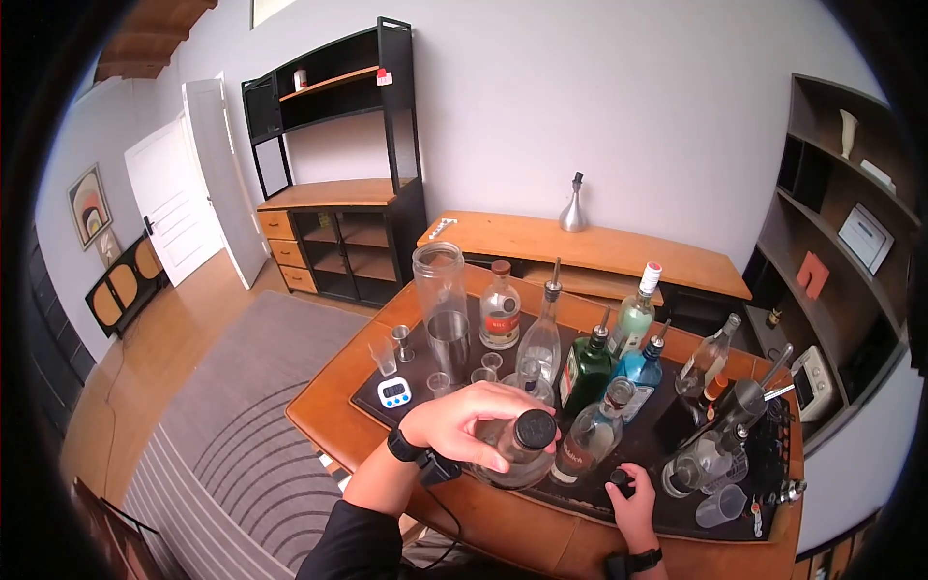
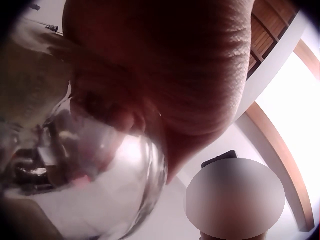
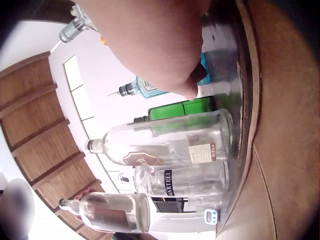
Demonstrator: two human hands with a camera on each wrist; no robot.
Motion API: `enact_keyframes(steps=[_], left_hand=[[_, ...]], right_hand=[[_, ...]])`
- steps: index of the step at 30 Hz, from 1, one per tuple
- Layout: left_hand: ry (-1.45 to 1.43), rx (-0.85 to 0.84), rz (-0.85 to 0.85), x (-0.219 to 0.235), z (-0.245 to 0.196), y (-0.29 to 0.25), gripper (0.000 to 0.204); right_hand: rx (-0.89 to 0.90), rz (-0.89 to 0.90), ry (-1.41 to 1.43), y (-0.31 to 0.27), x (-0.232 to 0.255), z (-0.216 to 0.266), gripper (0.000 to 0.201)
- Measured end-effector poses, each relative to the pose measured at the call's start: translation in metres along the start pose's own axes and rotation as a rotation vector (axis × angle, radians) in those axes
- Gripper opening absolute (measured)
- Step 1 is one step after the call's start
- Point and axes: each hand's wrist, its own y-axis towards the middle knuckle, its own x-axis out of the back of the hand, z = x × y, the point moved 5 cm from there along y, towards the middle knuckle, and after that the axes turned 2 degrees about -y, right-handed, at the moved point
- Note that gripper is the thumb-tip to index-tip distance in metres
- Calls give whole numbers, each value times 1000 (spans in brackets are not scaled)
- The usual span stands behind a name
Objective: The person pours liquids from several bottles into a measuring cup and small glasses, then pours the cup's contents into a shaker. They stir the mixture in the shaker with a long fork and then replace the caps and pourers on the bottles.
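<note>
My left hand (image 1: 454, 420) grips a clear glass bottle (image 3: 115, 212) with a black cap (image 1: 535, 428), raised above the front edge of the table. In the left wrist view the rounded glass of this bottle (image 2: 95, 200) lies against the hand (image 2: 155, 65). My right hand (image 1: 634, 498) pinches a small dark cap (image 1: 619, 478) low over the dark mat. Between the hands stands a clear bottle with a brown label (image 1: 588, 443), upright; its mouth shows no cap. Beside it in the right wrist view is a clear Martell bottle (image 3: 180, 181).
A dark mat (image 1: 570, 495) covers most of the brown table (image 1: 333, 401). On it stand a green bottle (image 1: 586, 372), a blue bottle (image 1: 640, 372), a tall clear shaker (image 1: 441, 300), a white timer (image 1: 394, 391) and a measuring cup (image 1: 721, 507). Several bar tools crowd the right side.
</note>
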Motion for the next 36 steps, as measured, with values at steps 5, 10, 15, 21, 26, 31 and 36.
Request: enact_keyframes(steps=[5, 10, 15, 21, 26, 31, 36], left_hand=[[27, 21, -6, -1, 3, -3, 49], [36, -17, 84, -1, 5, -6, 62], [24, -42, 28, -6, -8, 0, 50], [17, -53, 41, -8, -9, -9, 50], [49, -47, 49, -21, 3, -35, 53], [-9, 17, 18, -31, 15, -61, 52], [-9, 62, 34, -36, 30, -80, 54]], right_hand=[[9, -2, -6, -1, 0, 2, 42], [16, -1, -19, 0, 1, 4, 42], [3, -3, 3, -1, -1, 0, 42], [20, -2, -5, -1, -1, -1, 41], [22, -11, -11, -2, -2, 0, 37], [-1, 26, -18, 1, -5, 3, 37], [-19, 50, -12, 0, -8, 5, 36]])
